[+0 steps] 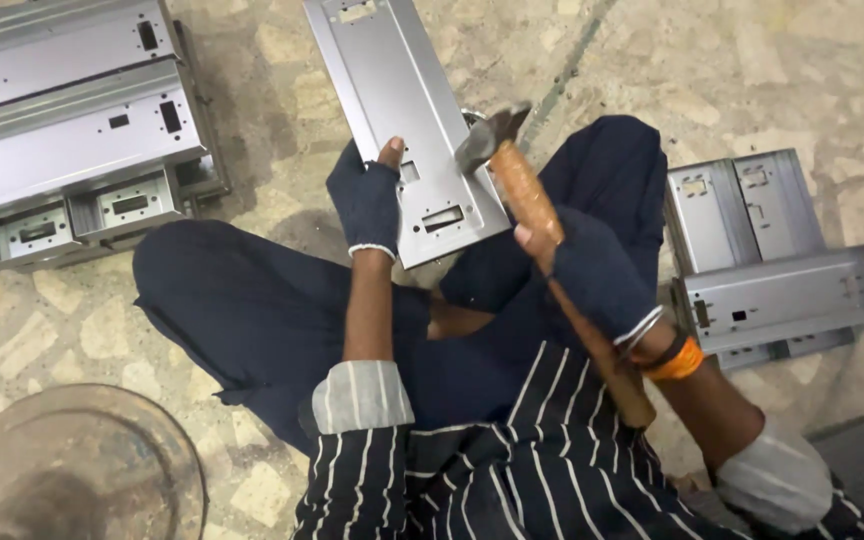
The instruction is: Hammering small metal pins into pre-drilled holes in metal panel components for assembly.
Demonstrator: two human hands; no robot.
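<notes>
A: What could go wrong here?

B: The hammer (552,240) is held in the right hand (592,275), the grip clenched around the wooden handle, with the head poised just above the panel (402,120). The panel is steadied by the left hand (367,200), whose grip is closed over its left edge, thumb on the face. A blow landing off its mark could catch that thumb, since it lies near the slots at the panel's near end.

A: Anything else?

B: The panel seems to be propped on the legs rather than on the floor (752,70), so it could be tipped or slid by a strike. A dent in the thin sheet is also likely if the head lands flat on an unsupported part.

A: What cannot be made out?

B: The exact spot under the hammer head is covered by the head itself. The panel's far end is cut off at the top edge. What the near end rests on is hidden by the legs. The stack (72,130) at the left and the housings (772,270) at the right are partly cut off or overlapped. A round object (72,460) at the lower left is blurred and cannot be identified.
</notes>
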